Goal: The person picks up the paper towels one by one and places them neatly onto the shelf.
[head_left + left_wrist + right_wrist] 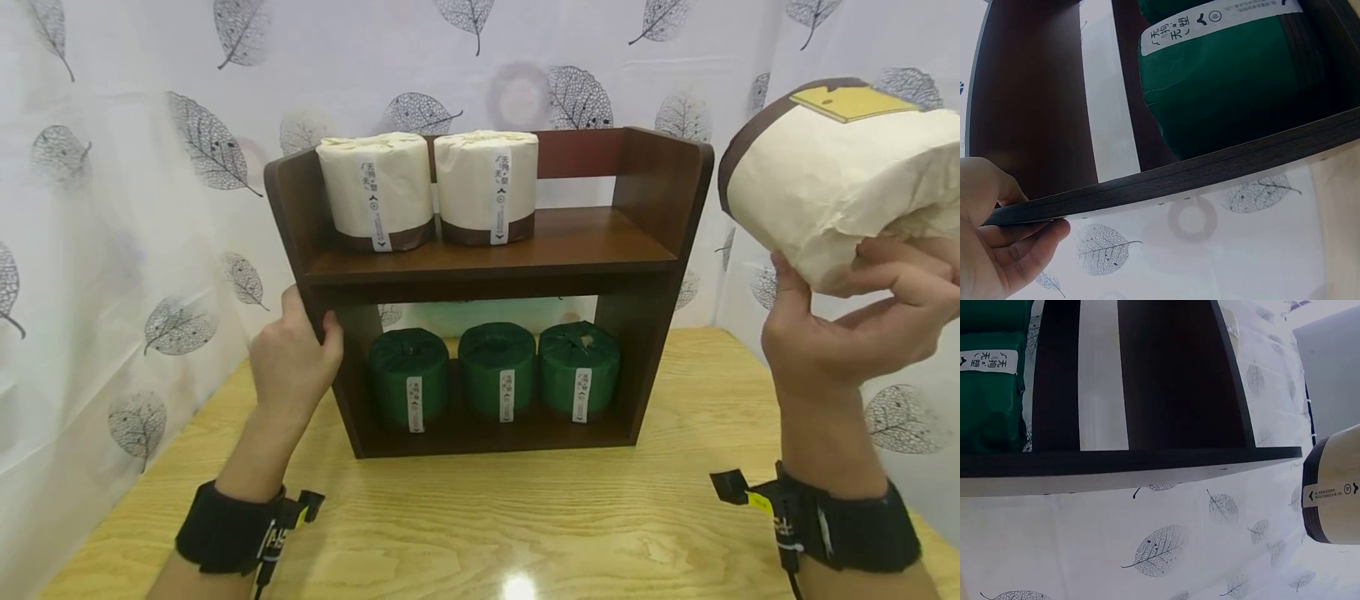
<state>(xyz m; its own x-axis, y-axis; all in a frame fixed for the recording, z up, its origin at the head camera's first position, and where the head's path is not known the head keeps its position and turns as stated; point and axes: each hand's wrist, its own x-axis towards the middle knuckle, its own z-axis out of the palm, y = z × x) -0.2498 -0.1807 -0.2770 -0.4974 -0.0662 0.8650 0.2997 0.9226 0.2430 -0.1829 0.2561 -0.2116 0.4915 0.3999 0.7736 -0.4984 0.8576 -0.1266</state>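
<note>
A dark brown wooden shelf with two tiers stands on the table. My left hand grips its left side panel, thumb on the inner face and fingers outside, as the left wrist view also shows. Up at the right, my right hand holds a cream-wrapped toilet roll with a brown band, tilted and apart from the shelf. Two similar cream rolls, one at the left and one at the middle, stand upright on the upper tier. In the right wrist view the held roll shows, but the hand does not.
Three green-wrapped rolls, left, middle and right, stand on the lower tier. The wood-grain table extends in front of the shelf. A white leaf-print curtain hangs behind and at both sides.
</note>
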